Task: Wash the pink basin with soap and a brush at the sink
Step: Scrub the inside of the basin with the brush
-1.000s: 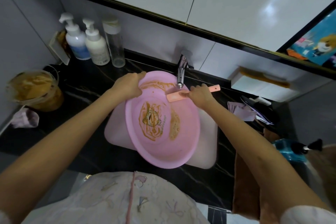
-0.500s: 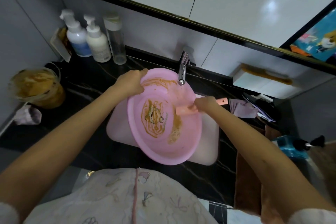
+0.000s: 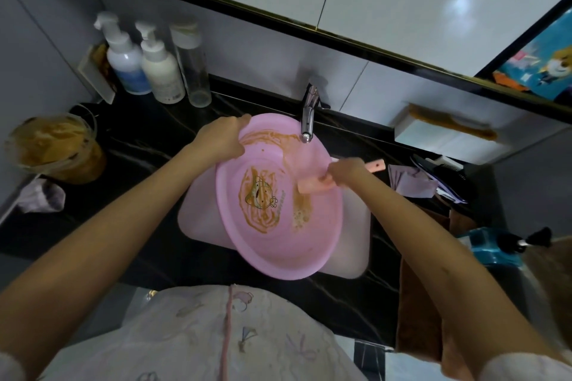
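Observation:
The pink basin [image 3: 288, 244] sits tilted in the white sink [image 3: 356, 254], under the chrome tap [image 3: 308, 120]. Brown smears cover its bottom around a cartoon print and its upper inner wall. My left hand [image 3: 223, 141] grips the basin's far left rim. A pink brush [image 3: 312, 185] lies with its head against the basin's right inner wall, held by its handle in my right hand [image 3: 345, 173]. The handle's end sticks out past the rim to the right. Some foam lies low in the basin near the brown streak.
Two pump bottles [image 3: 123, 59] and a clear bottle [image 3: 192, 65] stand at the back left of the black counter. A smeared glass bowl [image 3: 52, 148] sits far left. A tissue box [image 3: 445, 139], combs and cloths lie to the right. A brown towel [image 3: 414, 312] hangs at the counter's front.
My right hand has carried the brush from the basin's upper rim by the tap down to the right inner wall. My left hand keeps its hold on the rim.

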The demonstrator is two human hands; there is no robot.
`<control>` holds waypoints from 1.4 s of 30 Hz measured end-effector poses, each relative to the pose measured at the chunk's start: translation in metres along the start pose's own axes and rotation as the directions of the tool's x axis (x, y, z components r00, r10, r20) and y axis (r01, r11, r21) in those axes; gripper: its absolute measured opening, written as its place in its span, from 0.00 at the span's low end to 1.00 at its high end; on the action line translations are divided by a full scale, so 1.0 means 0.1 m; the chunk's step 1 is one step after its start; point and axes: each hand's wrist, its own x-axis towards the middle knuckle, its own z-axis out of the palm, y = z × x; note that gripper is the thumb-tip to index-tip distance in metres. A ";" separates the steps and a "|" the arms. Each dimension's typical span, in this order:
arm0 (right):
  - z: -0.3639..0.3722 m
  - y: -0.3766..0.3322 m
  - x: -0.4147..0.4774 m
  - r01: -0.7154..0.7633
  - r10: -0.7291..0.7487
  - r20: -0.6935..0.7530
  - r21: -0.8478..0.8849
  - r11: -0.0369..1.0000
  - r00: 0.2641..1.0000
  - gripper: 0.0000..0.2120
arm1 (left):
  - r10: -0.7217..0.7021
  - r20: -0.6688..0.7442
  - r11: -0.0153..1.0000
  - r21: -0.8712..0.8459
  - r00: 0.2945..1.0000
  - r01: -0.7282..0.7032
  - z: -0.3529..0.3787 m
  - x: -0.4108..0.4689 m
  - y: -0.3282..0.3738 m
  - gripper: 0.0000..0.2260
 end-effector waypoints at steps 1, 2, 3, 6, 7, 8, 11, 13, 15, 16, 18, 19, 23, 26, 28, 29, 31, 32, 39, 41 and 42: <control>-0.04 0.04 -0.02 0.036 -0.053 -0.177 -0.098 0.995 0.983 0.19 | 0.004 0.000 1.000 0.000 1.000 -0.004 0.00 0.01 0.00 0.29; -0.07 0.07 -0.05 0.055 -0.109 -0.320 -0.172 0.984 0.941 0.22 | 0.005 -0.002 1.000 -0.001 1.000 -0.005 0.00 0.01 0.01 0.29; -0.07 0.09 -0.07 0.043 -0.125 -0.401 -0.207 0.977 0.908 0.23 | 0.003 -0.002 1.000 0.002 1.000 -0.003 -0.01 0.01 0.01 0.29; -0.05 0.08 -0.10 -0.011 -0.047 -0.324 -0.175 0.984 0.945 0.16 | 0.000 -0.002 1.000 0.006 1.000 0.000 -0.01 0.01 0.00 0.30; -0.07 0.05 -0.11 -0.011 -0.018 -0.201 -0.146 0.989 0.979 0.14 | 0.000 -0.002 1.000 0.009 1.000 0.000 0.00 0.01 0.01 0.30; -0.11 0.01 -0.13 -0.007 -0.002 -0.082 -0.117 0.993 0.997 0.13 | -0.002 -0.002 1.000 0.014 1.000 0.002 0.00 0.01 0.01 0.31; -0.30 -0.03 -0.12 0.029 -0.057 -0.128 -0.211 0.977 0.990 0.14 | -0.003 0.000 1.000 0.017 1.000 0.003 0.00 0.00 0.03 0.30; -0.34 -0.03 -0.10 0.028 -0.148 -0.377 -0.305 0.952 0.914 0.22 | 0.002 0.000 1.000 0.017 1.000 -0.002 -0.01 0.01 0.02 0.30; -0.28 -0.01 -0.11 0.038 -0.192 -0.463 -0.320 0.947 0.866 0.27 | 0.006 -0.005 1.000 0.022 1.000 -0.005 -0.02 0.02 0.01 0.29; -0.21 -0.01 -0.13 0.056 -0.191 -0.422 -0.312 0.948 0.886 0.27 | 0.004 -0.005 1.000 0.024 1.000 -0.004 -0.03 0.01 0.00 0.29; -0.01 -0.04 -0.16 0.082 -0.158 -0.285 -0.259 0.962 0.945 0.24 | -0.011 -0.012 1.000 0.022 1.000 0.011 -0.01 0.00 -0.01 0.29; 0.09 -0.07 -0.15 0.087 -0.122 -0.204 -0.176 0.981 0.971 0.22 | -0.019 -0.020 1.000 0.022 1.000 0.020 0.01 0.00 -0.01 0.29; 0.18 -0.17 -0.31 -0.023 0.008 0.136 0.106 0.994 0.991 0.20 | -0.023 -0.050 1.000 -0.016 0.998 0.022 0.06 -0.01 -0.04 0.27; 0.30 -0.18 -0.35 -0.087 -0.087 0.415 0.383 0.920 0.906 0.21 | -0.023 -0.067 0.999 -0.038 0.997 0.021 0.07 -0.02 -0.05 0.26; 0.38 -0.23 -0.42 -0.048 -0.248 0.535 0.478 0.877 0.808 0.19 | -0.020 -0.083 0.999 -0.048 0.996 0.016 0.09 -0.02 -0.06 0.25; 0.43 -0.26 -0.45 -0.030 -0.328 0.565 0.530 0.847 0.757 0.22 | -0.018 -0.090 0.998 -0.057 0.996 0.013 0.10 -0.02 -0.08 0.24; 0.46 -0.30 -0.56 -0.030 -0.422 0.577 0.614 0.789 0.699 0.26 | -0.019 -0.092 0.998 -0.068 0.996 0.012 0.11 -0.01 -0.09 0.24; 0.47 -0.29 -0.59 -0.026 -0.420 0.565 0.617 0.787 0.710 0.26 | -0.021 -0.089 0.997 -0.070 0.996 0.015 0.10 -0.02 -0.09 0.25; 0.37 -0.17 -0.50 -0.050 0.040 0.076 0.137 0.989 0.996 0.20 | -0.014 -0.068 0.998 -0.067 0.998 0.009 0.08 -0.02 -0.06 0.27; 0.38 -0.21 -0.53 -0.034 0.024 0.082 0.122 0.992 0.996 0.20 | -0.013 -0.075 0.997 -0.077 0.997 0.007 0.08 -0.03 -0.06 0.26; 0.44 -0.25 -0.56 -0.051 0.006 0.167 0.264 0.963 0.986 0.20 | -0.012 -0.075 0.997 -0.081 0.997 0.006 0.09 -0.04 -0.07 0.26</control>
